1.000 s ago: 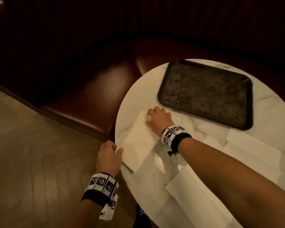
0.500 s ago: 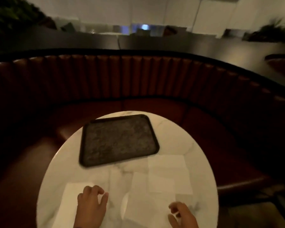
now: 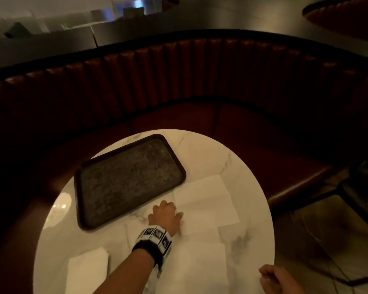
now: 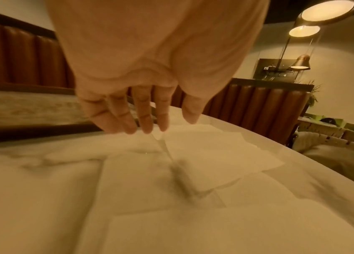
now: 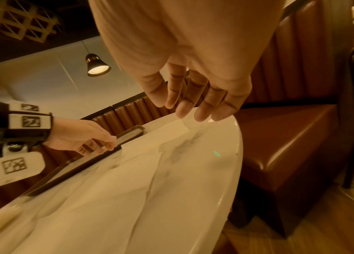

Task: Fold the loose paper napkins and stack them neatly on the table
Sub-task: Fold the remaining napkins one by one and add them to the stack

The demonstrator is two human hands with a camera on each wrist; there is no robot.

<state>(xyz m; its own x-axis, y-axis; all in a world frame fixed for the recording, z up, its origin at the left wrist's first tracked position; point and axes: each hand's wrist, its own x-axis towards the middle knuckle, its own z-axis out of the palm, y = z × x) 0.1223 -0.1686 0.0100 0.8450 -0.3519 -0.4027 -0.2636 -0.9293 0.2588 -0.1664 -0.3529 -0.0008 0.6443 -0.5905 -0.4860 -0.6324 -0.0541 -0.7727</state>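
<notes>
1. At the near left of the table (image 3: 249, 166) lies my folded napkin (image 3: 87, 270), the start of the stack; I want to keep it where it is and bring each new one to it
2. Behind it sits the dark tray (image 3: 81, 177), bare as far as I can see; I judge it best kept out of the way of my fingers
3. My left hand (image 3: 165, 215) reaches past the tray's near corner, fingers loosely spread and holding nothing, tips just above the left edge of the far loose napkin (image 3: 204, 200); to take it well I should press one corner lightly, slide it toward me and lift only the top sheet, since these sheets overlap
4. A second loose napkin (image 3: 198, 264) lies nearer, between my two arms; it may drag along if I pull too flat
5. My right hand (image 3: 276, 279) hangs at the near right edge of the table, fingers relaxed, gripping nothing, ready to pin the sheet for a crease
6. The only markings I find are black-and-white patterned squares on my left wristband (image 3: 155, 236); I can read no words or brand anywhere
</notes>
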